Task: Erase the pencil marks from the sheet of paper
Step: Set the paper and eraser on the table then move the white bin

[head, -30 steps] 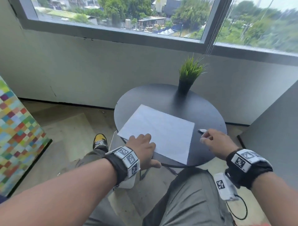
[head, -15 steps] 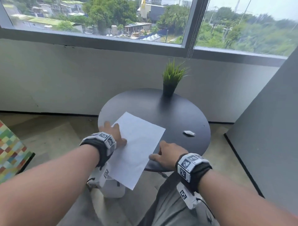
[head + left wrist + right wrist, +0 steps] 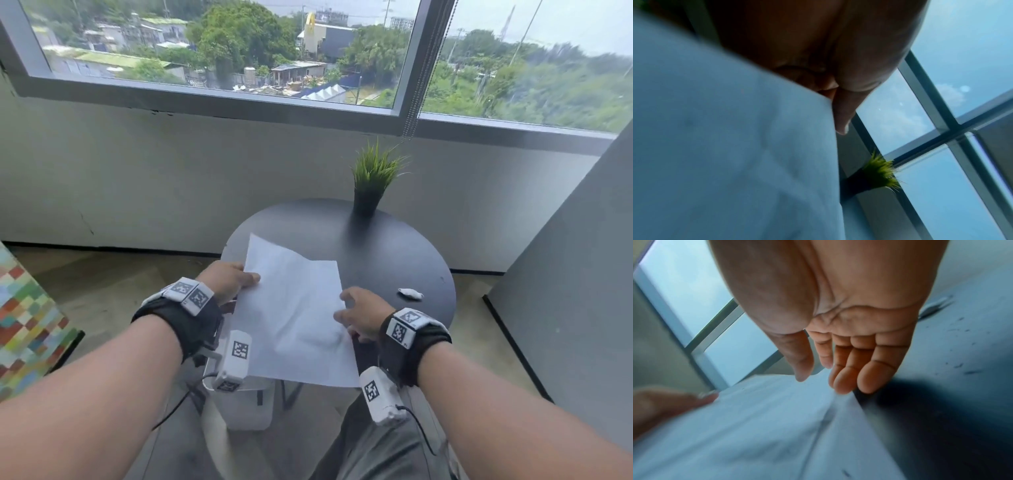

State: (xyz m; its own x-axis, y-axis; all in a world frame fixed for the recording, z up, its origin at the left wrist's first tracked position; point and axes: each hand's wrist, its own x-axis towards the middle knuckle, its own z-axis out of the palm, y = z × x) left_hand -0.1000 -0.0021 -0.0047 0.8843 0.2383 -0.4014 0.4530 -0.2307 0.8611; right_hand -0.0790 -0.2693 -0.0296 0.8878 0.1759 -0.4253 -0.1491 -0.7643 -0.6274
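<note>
The white sheet of paper (image 3: pixel 294 318) is raised off the round black table (image 3: pixel 394 253) and hangs past its near edge, creased in the middle. My left hand (image 3: pixel 248 279) grips its left edge; in the left wrist view the thumb (image 3: pixel 841 113) lies along the edge of the paper (image 3: pixel 725 146). My right hand (image 3: pixel 346 305) is at the right edge, palm down. In the right wrist view its fingers (image 3: pixel 844 379) are straight and their tips touch the paper (image 3: pixel 766 426), which carries a small dark mark (image 3: pixel 845 473). A white eraser (image 3: pixel 410 293) lies on the table to the right, held by neither hand.
A potted grass plant (image 3: pixel 373 181) stands at the table's far edge below the window. Dark eraser crumbs (image 3: pixel 962 368) dot the tabletop. A white box (image 3: pixel 246 407) sits under the table near my knees. A grey partition (image 3: pixel 565 274) is on the right, a chequered panel (image 3: pixel 27 325) on the left.
The right hand let go of the eraser, which now lies on the table, and came to the sheet's right edge. The left hand took the left edge and the sheet rose, turned towards me.
</note>
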